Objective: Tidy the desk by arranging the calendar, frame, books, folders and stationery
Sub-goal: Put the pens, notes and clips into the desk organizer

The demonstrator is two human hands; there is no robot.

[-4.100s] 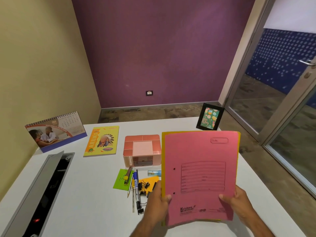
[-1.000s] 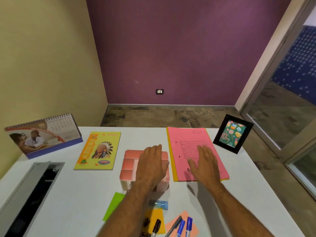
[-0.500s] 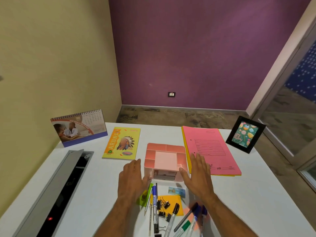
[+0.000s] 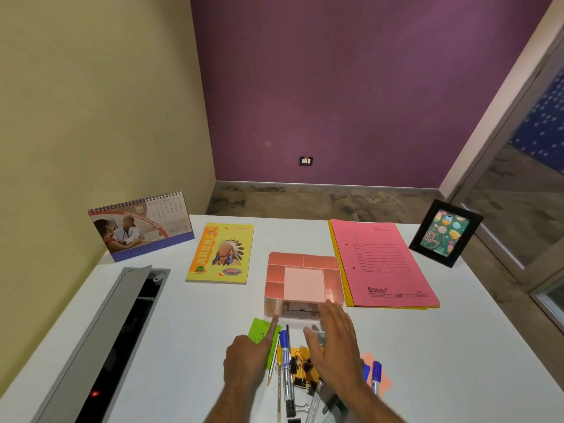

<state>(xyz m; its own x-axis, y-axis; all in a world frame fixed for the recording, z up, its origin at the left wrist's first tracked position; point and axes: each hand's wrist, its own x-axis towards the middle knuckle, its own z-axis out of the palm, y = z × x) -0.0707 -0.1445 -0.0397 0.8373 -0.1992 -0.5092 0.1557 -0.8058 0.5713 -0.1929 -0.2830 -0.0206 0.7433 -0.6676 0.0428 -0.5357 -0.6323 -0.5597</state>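
On the white desk [image 4: 189,334] a pink organizer [image 4: 303,277] stands in the middle. Behind it to the left lies a yellow book [image 4: 221,253], and a desk calendar [image 4: 143,227] stands at the far left. A pink folder [image 4: 381,261] lies on a yellow one to the right, with a black photo frame [image 4: 445,233] upright beyond it. My left hand [image 4: 248,360] rests over a green sticky note [image 4: 258,329], its index finger stretched toward the organizer's front corner. My right hand [image 4: 335,346] hovers flat, fingers spread, over pens [image 4: 285,361], binder clips [image 4: 297,366] and blue markers [image 4: 377,374].
An open grey cable tray [image 4: 100,346] runs along the desk's left side, a red light inside. A pencil [image 4: 272,366] lies beside my left hand. A peach note [image 4: 386,381] sits under the markers. The desk's far edge drops to the floor; a glass door is at right.
The folders were set down right of the organizer about a second ago. Since then both hands have drawn back from the organizer to the loose stationery in front of it.
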